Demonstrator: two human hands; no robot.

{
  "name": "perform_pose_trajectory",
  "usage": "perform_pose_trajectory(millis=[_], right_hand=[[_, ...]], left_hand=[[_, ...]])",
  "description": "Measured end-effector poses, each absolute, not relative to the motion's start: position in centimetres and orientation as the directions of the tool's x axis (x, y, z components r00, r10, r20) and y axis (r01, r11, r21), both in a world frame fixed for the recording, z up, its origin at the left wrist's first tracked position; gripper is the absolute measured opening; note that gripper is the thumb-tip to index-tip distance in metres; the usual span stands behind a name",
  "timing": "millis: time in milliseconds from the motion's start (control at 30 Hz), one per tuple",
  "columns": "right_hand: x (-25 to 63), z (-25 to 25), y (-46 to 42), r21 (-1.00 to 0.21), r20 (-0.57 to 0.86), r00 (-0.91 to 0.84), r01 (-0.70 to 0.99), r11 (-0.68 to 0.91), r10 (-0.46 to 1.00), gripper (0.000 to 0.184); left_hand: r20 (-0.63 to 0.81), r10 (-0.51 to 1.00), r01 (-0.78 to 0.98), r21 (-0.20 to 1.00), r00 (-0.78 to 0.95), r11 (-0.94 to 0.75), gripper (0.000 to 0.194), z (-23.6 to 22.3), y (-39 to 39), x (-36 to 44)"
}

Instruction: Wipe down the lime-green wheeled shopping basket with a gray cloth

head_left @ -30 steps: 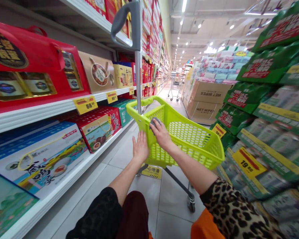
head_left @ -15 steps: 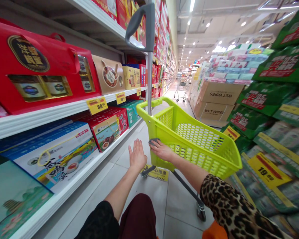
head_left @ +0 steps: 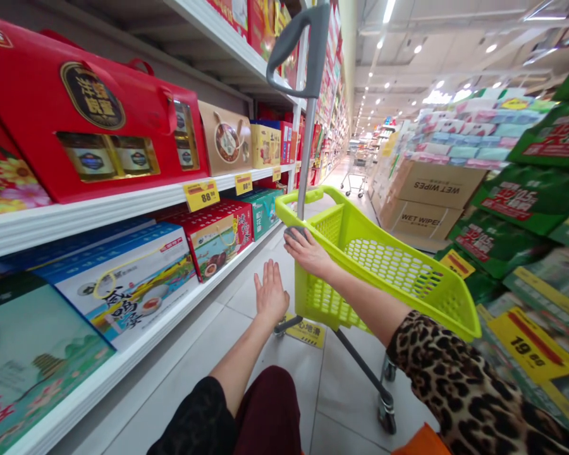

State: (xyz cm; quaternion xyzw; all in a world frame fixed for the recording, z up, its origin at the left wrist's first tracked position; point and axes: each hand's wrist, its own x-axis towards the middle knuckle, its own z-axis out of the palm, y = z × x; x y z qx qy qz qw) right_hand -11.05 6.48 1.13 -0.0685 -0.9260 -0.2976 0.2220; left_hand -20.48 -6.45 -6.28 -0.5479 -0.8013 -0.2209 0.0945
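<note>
A lime-green plastic shopping basket (head_left: 322,297) with mesh walls rides on a wheeled cart, with a metal pole (head_left: 307,151) rising to a grey handle (head_left: 298,50). My right hand (head_left: 306,251) grips the basket's near rim by the pole, curled over a small grey piece (head_left: 290,232). My left hand (head_left: 270,294) hangs open in the air with its fingers spread. It touches nothing, and the basket's near corner is the closest thing to it. The cart's lower frame and a wheel (head_left: 386,411) stand on the floor below the basket.
Shelves of red gift boxes (head_left: 90,107) and blue boxes (head_left: 123,284) line the left. Green packs (head_left: 507,202) and WET WIPES cartons (head_left: 431,196) stack on the right. A yellow floor sign (head_left: 306,332) lies beneath the cart, and another cart (head_left: 355,177) stands far down the aisle.
The cart and surrounding shelves have shifted rightward in view. My left hand has drawn slightly away from the basket, while my right hand stays on the rim.
</note>
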Motion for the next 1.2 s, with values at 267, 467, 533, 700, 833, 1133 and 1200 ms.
perform_pose_trajectory(millis=[267, 467, 533, 700, 833, 1133, 1200], right_hand=[[-12.9, 9.7, 7.4, 0.479, 0.602, -0.798, 0.341, 0.809, -0.019, 0.038], [-13.9, 15.1, 8.7, 0.509, 0.607, -0.794, 0.403, 0.760, 0.015, 0.037], [-13.2, 12.5, 8.7, 0.543, 0.556, -0.831, 0.365, 0.756, 0.002, 0.035], [-11.9, 8.3, 8.9, 0.618, 0.457, -0.886, 0.254, 0.744, -0.077, 0.034], [-12.4, 14.7, 9.6, 0.625, 0.551, -0.831, 0.348, 0.699, -0.078, 0.036], [-13.0, 25.3, 11.0, 0.660, 0.627, -0.766, 0.430, 0.616, -0.137, 0.041], [-12.6, 24.1, 11.2, 0.689, 0.587, -0.796, 0.396, 0.607, -0.147, 0.041]], left_hand=[[0.456, 0.806, 0.923, 0.251, -0.378, 0.292, 0.077, -1.8, -5.2, -21.3], [0.533, 0.779, 0.942, 0.231, -0.331, 0.242, 0.076, 3.1, -2.9, -20.9], [0.547, 0.776, 0.949, 0.208, -0.314, 0.237, 0.076, 3.6, -2.7, -20.9], [0.515, 0.805, 0.955, 0.196, -0.295, 0.224, 0.077, 3.3, -2.8, -21.3], [0.521, 0.804, 0.957, 0.204, -0.285, 0.207, 0.077, 5.8, -1.5, -21.4], [0.613, 0.752, 0.968, 0.206, -0.241, 0.141, 0.080, 10.4, 2.4, -20.7], [0.586, 0.765, 0.956, 0.260, -0.269, 0.137, 0.082, 9.9, 2.9, -20.6]])
